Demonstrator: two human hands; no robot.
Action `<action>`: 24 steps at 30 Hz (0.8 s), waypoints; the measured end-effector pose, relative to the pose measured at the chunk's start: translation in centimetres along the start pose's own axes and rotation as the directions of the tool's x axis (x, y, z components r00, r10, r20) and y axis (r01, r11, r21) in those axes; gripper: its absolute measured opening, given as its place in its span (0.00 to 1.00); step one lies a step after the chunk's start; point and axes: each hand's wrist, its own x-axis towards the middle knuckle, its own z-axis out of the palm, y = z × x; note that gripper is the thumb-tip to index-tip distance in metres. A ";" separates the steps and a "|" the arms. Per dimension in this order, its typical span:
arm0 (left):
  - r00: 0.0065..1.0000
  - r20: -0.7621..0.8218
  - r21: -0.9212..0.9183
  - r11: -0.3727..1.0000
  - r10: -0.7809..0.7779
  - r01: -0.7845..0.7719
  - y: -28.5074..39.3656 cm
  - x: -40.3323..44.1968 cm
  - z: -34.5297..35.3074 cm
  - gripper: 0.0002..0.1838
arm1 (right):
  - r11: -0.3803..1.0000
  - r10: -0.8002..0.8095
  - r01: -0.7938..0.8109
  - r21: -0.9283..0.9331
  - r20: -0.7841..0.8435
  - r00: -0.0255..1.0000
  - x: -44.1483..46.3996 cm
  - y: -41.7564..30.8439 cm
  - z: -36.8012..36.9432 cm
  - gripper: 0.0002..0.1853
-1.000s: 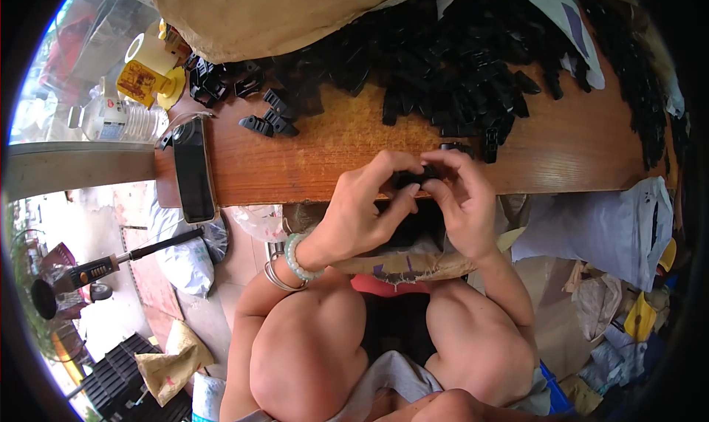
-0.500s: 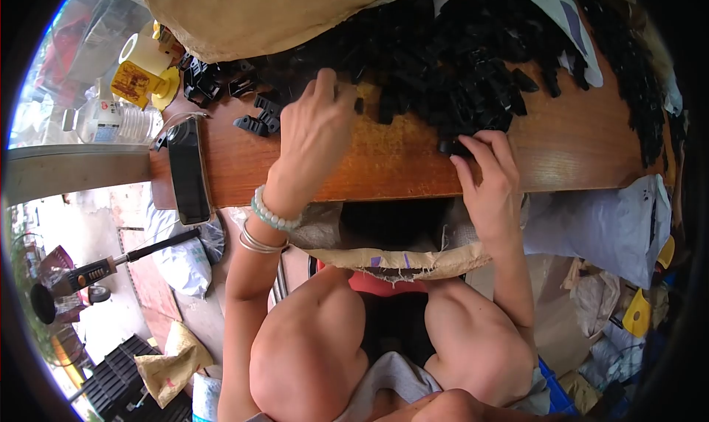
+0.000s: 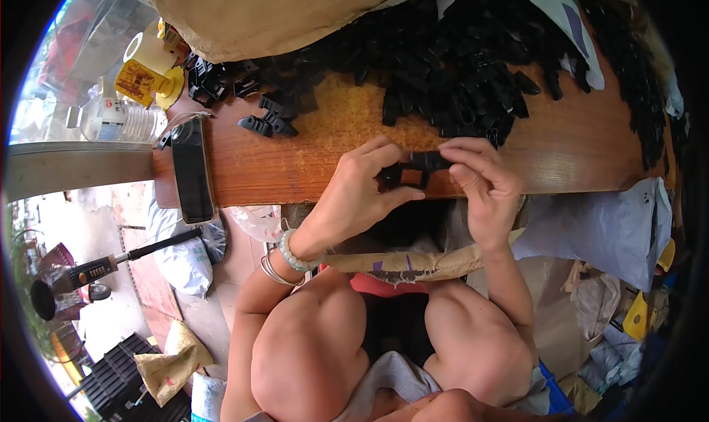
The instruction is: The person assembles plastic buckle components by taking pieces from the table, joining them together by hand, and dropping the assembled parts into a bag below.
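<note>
Near the table's front edge, my left hand (image 3: 360,189) grips a black plastic piece with a rectangular opening (image 3: 402,184) between thumb and fingers. Facing it, my right hand (image 3: 485,182) pinches a narrower black plastic piece (image 3: 432,159). The two pieces meet or overlap between my hands; whether they are joined I cannot tell. Behind them lies a large heap of black plastic pieces (image 3: 473,90). A smaller group of black pieces (image 3: 272,118) rests to the left on the wooden table (image 3: 576,141).
A phone (image 3: 191,182) lies at the table's left edge, near a clear plastic bottle (image 3: 111,119) and a yellow spool holder (image 3: 136,82). A brown sack (image 3: 288,12) leans in at the back. Below the edge, an open sack's rim (image 3: 402,263) lies above my lap.
My left hand has come from the heap toward the front edge and now holds a black piece. My right hand has lifted its piece to meet it.
</note>
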 end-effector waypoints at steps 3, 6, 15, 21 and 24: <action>0.976 0.082 -0.148 0.966 -0.200 0.211 0.9 0.1 0.0 0.20 | 0.996 -0.088 0.088 0.001 -0.086 0.992 -0.4 -0.1 1.4 0.13; 0.909 0.178 -0.328 0.848 -0.378 0.417 1.5 0.1 -0.2 0.18 | 0.987 -0.159 0.157 -0.047 -0.054 0.986 -0.5 -0.1 1.8 0.12; 0.999 0.029 -0.348 0.936 -0.040 0.048 1.4 -0.6 0.3 0.14 | 0.997 0.044 -0.039 0.061 -0.073 0.996 -0.6 -0.5 2.1 0.13; 0.998 0.038 -0.121 0.992 0.044 -0.039 1.3 0.2 -0.3 0.21 | 0.978 0.109 -0.118 0.174 0.062 0.992 -0.9 0.2 0.6 0.13; 0.955 -0.260 0.128 0.985 0.145 -0.115 -1.3 3.8 -1.8 0.17 | 0.925 0.250 -0.343 0.161 0.422 0.871 -0.4 -0.5 -0.8 0.09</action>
